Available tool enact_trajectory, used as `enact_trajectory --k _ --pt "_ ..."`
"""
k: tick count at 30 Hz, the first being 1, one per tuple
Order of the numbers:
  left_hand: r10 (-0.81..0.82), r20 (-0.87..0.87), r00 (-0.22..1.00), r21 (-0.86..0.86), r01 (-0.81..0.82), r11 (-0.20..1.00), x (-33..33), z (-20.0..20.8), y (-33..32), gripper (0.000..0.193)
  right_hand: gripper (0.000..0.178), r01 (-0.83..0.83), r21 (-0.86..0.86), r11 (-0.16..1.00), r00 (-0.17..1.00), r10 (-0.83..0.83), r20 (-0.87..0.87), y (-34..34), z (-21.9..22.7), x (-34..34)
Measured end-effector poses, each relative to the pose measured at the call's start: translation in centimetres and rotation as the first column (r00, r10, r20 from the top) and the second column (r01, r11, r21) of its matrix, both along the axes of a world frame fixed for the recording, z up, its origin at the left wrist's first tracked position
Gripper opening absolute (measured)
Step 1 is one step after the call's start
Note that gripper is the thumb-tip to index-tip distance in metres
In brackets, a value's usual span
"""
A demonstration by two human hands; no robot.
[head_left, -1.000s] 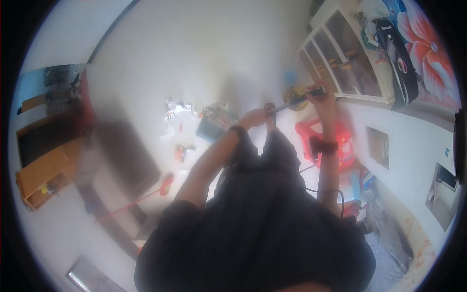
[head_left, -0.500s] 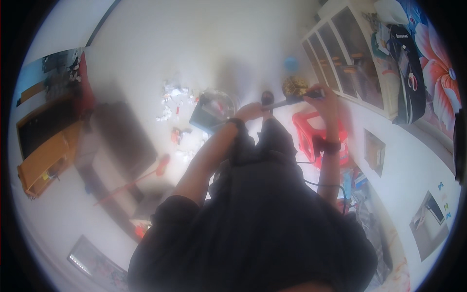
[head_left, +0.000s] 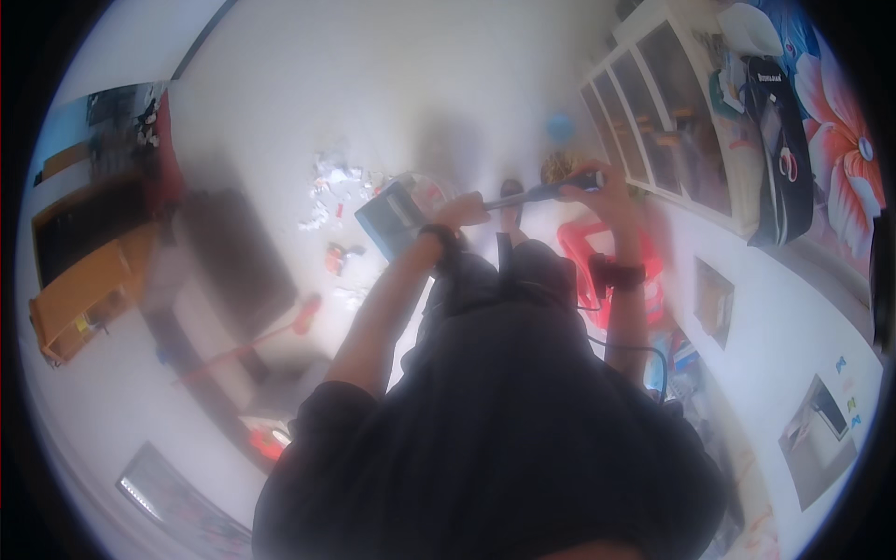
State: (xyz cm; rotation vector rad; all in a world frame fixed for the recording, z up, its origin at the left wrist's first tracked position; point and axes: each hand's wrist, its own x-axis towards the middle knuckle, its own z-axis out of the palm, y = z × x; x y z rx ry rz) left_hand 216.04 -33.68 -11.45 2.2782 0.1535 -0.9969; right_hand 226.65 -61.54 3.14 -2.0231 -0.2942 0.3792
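Note:
Between my two hands runs a grey pole (head_left: 534, 194) with a dark grip, almost level. My left hand (head_left: 462, 211) is closed around its left end. My right hand (head_left: 602, 191) grips the dark end on the right, fingers bent around it. Just left of my left hand is a dark teal, flat-faced pan (head_left: 392, 220) with a light edge, tilted. Whether it joins the pole is hidden behind my left hand. A clear, rounded container (head_left: 430, 193) shows blurred behind the pan.
White scraps (head_left: 334, 191) and an orange-red piece (head_left: 341, 258) litter the floor. A red plastic stool (head_left: 579, 245) stands by my right forearm. To the left are a red-headed broom (head_left: 305, 315) and a brown sofa-like block (head_left: 233, 266). A glass-doored cabinet (head_left: 644, 103) is at right.
The pan has shifted left and turned, so its flat dark face shows more. My left hand has moved slightly left. My right hand has come slightly left and nearer, still on the pole.

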Motion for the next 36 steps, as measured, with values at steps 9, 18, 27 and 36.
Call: enact_trajectory --k 9,18,27,36 --pt "0.032 0.148 0.988 0.188 -0.06 0.98 0.8 4.5 1.0 0.031 0.023 0.021 0.241 0.97 0.993 0.008 -0.122 1.9 -0.2 1.4" --pt "0.239 0.313 0.919 0.224 -0.317 0.922 -7.7 6.6 5.2 0.024 0.017 -0.368 0.35 0.861 0.903 0.422 -0.088 9.5 7.9 -1.1" --pt "0.687 0.436 0.582 -0.061 -0.742 0.667 -23.5 11.8 8.2 0.03 0.022 -0.828 0.332 0.452 0.51 0.853 0.11 22.0 14.4 -11.8" --pt "0.819 0.48 0.314 -0.354 -0.785 0.509 -40.6 12.5 6.8 0.032 0.021 -0.983 0.178 -0.033 0.023 0.953 0.303 30.5 18.7 -32.1"
